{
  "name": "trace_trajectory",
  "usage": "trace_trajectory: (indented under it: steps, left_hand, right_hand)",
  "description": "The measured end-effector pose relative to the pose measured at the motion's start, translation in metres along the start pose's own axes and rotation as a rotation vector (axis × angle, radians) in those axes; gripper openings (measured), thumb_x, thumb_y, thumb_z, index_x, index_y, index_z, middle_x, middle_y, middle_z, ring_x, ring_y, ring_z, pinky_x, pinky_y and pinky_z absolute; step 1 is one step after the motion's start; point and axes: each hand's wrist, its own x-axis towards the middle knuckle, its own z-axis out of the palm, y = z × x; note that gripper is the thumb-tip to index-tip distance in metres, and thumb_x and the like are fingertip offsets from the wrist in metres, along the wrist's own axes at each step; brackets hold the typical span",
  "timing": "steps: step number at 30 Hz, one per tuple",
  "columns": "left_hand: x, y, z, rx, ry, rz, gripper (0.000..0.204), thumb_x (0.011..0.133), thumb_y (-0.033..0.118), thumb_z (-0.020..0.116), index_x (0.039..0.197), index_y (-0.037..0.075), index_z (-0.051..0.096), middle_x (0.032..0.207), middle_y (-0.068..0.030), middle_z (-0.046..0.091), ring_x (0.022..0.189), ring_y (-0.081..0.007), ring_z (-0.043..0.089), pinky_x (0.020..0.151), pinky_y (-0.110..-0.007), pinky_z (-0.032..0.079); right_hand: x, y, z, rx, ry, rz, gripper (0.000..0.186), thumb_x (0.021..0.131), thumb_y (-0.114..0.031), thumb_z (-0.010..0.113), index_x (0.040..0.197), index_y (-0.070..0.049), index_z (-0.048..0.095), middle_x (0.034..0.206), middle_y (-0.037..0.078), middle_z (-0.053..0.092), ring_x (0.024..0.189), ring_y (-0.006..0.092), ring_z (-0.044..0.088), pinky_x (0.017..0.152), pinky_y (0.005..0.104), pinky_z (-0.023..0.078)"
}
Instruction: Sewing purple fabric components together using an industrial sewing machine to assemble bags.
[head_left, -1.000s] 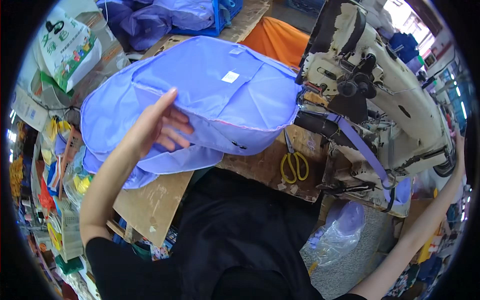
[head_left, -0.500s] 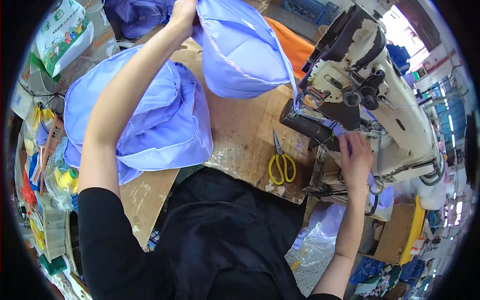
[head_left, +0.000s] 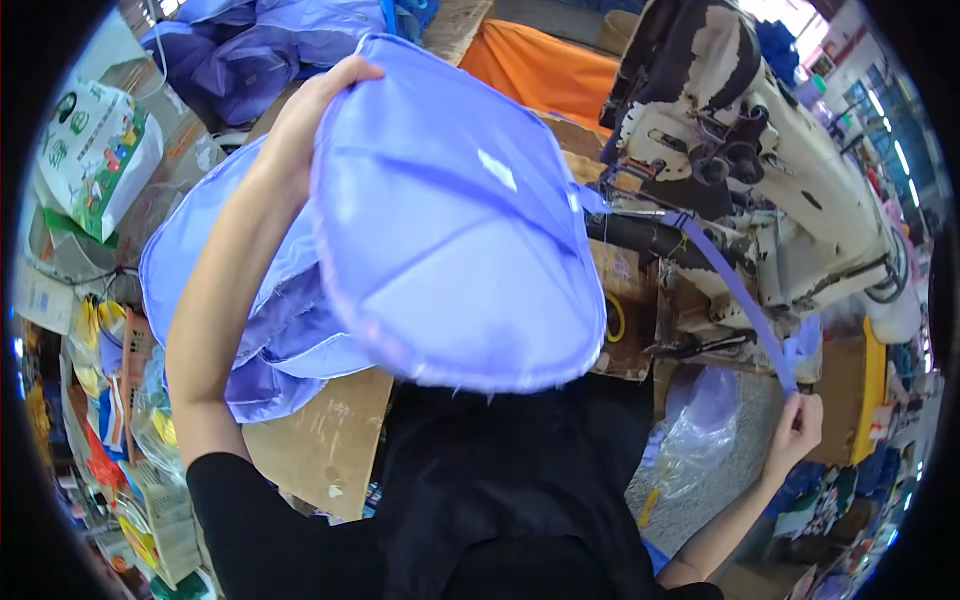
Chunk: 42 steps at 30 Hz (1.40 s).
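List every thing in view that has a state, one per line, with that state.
Lavender panel, held up, creased
Left hand, closed on panel edge
Purple strap, pulled straight
Right hand, pinching strap
Sewing machine, paint chipped
Yellow loop handle, partly hidden by panel
Orange cloth, draped
Clear plastic bag, crumpled
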Motion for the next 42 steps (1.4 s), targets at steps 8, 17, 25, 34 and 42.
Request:
trace_trajectory:
  steps: [8, 17, 25, 34, 42]
  left_hand:
    - [-0.090, -0.055, -0.046, -0.018, 0.184, -0.091, 0.016, 0.086, 0.025, 0.067, 0.083, 0.010, 0.065, 0.078, 0.0013, 0.059, 0.068, -0.0076, 0.051, 0.064, -0.019, 0.040]
    - [-0.164, -0.133, -0.023, 0.435, 0.253, 0.126, 0.022, 0.090, 0.017, 0.062, 0.095, -0.005, 0.063, 0.072, -0.0016, 0.057, 0.061, -0.0124, 0.044, 0.058, -0.024, 0.039]
    - [-0.161, -0.058, 0.016, 0.873, 0.261, 0.564, 0.058, 0.088, 0.007, 0.059, 0.144, 0.001, 0.042, 0.137, -0.0200, 0.050, 0.119, -0.0278, 0.053, 0.095, -0.035, 0.044]
    - [-0.049, -0.041, 0.130, 0.565, -0.499, 0.370, 0.067, 0.091, 0.004, 0.057, 0.153, 0.007, 0.031, 0.139, -0.0176, 0.049, 0.118, -0.0259, 0.053, 0.097, -0.034, 0.044]
    - [-0.010, -0.071, 0.171, 0.223, -0.548, -0.004, 0.060, 0.095, 0.009, 0.058, 0.150, 0.006, 0.036, 0.133, -0.0122, 0.053, 0.111, -0.0200, 0.055, 0.090, -0.030, 0.045]
  right_hand:
    - [0.008, -0.036, 0.022, -0.078, 0.354, 0.191, 0.019, 0.086, -0.003, 0.067, 0.105, -0.002, 0.066, 0.098, 0.008, 0.067, 0.093, 0.0223, 0.060, 0.087, 0.0309, 0.047]
    - [0.120, -0.213, 0.139, 0.270, 0.065, -0.343, 0.044, 0.076, -0.011, 0.061, 0.119, -0.003, 0.060, 0.126, 0.012, 0.060, 0.121, 0.0297, 0.052, 0.106, 0.0453, 0.037]
    - [0.090, -0.196, 0.167, 0.345, 0.101, -0.419, 0.027, 0.077, -0.018, 0.062, 0.102, -0.007, 0.061, 0.111, 0.011, 0.062, 0.114, 0.0268, 0.056, 0.103, 0.0432, 0.040]
    - [0.020, -0.071, 0.108, 0.614, 0.481, 0.292, 0.018, 0.085, -0.001, 0.058, 0.098, -0.006, 0.069, 0.101, 0.005, 0.070, 0.080, 0.0181, 0.063, 0.074, 0.0284, 0.049]
    - [0.020, 0.125, 0.206, 0.172, 0.326, 0.850, 0.017, 0.079, -0.005, 0.060, 0.094, 0.000, 0.065, 0.089, 0.017, 0.068, 0.074, 0.0382, 0.063, 0.067, 0.0428, 0.052]
